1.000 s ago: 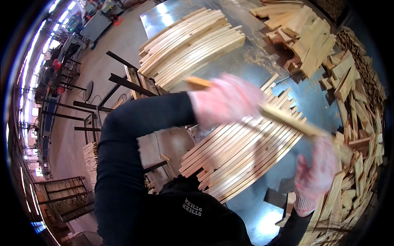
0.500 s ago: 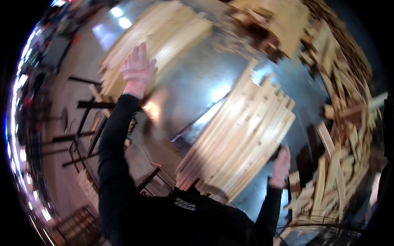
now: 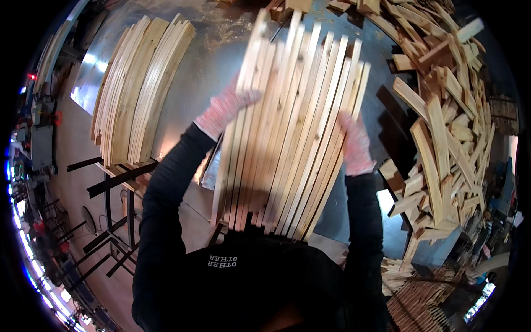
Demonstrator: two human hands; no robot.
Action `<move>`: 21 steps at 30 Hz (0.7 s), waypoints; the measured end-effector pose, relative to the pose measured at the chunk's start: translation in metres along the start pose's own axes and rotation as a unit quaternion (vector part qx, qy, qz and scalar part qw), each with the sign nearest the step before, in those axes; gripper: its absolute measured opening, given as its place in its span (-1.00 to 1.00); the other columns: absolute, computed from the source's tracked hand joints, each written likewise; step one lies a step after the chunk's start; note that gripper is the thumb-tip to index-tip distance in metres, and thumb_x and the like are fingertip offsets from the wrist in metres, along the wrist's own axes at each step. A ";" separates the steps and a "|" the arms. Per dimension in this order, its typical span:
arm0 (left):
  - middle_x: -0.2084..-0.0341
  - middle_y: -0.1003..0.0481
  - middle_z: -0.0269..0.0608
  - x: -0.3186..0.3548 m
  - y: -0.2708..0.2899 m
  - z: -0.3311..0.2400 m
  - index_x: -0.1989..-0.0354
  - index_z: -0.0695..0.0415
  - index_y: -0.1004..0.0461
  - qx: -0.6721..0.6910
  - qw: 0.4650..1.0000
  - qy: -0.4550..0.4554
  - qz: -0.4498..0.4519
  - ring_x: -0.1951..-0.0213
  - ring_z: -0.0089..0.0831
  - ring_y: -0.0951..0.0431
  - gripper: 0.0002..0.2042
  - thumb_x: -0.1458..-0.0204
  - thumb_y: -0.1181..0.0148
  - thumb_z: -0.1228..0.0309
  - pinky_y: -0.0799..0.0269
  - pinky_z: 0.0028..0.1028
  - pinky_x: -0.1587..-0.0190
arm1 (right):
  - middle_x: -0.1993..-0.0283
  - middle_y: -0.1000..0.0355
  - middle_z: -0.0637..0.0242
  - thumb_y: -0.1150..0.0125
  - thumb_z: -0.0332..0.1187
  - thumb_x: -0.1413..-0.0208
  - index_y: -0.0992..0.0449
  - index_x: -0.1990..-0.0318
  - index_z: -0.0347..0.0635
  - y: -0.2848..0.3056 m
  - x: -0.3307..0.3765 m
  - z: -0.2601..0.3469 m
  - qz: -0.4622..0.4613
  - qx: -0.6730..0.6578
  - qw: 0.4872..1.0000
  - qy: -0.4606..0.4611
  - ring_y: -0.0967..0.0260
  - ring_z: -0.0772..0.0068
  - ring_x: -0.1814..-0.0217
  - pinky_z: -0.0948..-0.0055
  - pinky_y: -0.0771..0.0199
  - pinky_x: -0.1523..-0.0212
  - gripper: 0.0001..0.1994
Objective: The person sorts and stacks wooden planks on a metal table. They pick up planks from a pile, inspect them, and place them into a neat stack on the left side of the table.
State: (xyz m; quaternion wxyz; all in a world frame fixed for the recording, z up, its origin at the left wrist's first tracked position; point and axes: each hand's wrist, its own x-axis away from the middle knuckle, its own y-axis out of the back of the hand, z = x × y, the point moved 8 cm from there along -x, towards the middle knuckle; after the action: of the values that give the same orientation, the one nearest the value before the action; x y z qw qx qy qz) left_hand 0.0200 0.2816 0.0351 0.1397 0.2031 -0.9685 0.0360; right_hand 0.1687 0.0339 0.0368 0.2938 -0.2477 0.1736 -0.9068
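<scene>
While the pink-gloved left hand (image 3: 228,112) laps its thumb over pale wooden strips (image 3: 287,122) and the pink-gloved right hand (image 3: 355,145) lines their opposite side, whether either grips is unclear. Blond board bundles (image 3: 131,91) and jumbled wooden offcuts (image 3: 440,144) flank the strips on the grey metal table (image 3: 206,72).

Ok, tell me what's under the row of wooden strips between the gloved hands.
A metal table shows on both sides of the wooden strips; whatever lies directly beneath is covered.

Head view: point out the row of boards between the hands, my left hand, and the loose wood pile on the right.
Row of boards (image 3: 293,127): head view, upper faces near the middle.
Left hand (image 3: 227,109): head view, back of the glove.
Loose wood pile (image 3: 439,141): head view, a long piece near its middle.
</scene>
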 end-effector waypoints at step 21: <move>-0.11 -0.43 -0.06 -0.004 -0.117 -0.140 -0.18 0.17 -0.38 -0.321 0.923 -0.203 -0.057 0.00 -0.30 -0.49 -0.65 -0.34 0.16 0.30 -0.40 -0.35 -0.11 | 0.46 -0.44 0.29 0.13 0.05 -0.37 -0.48 0.44 -0.16 -0.021 0.062 0.157 -0.016 0.326 0.894 0.308 -0.45 0.34 0.30 0.22 -0.39 -0.16 -0.49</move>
State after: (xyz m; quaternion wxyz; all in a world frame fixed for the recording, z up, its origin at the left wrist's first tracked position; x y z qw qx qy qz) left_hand 0.1064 0.1943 0.1699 0.0001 0.2048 -0.9226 -0.3270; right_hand 0.2027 -0.0149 0.1963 0.2757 0.1504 -0.0535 -0.9479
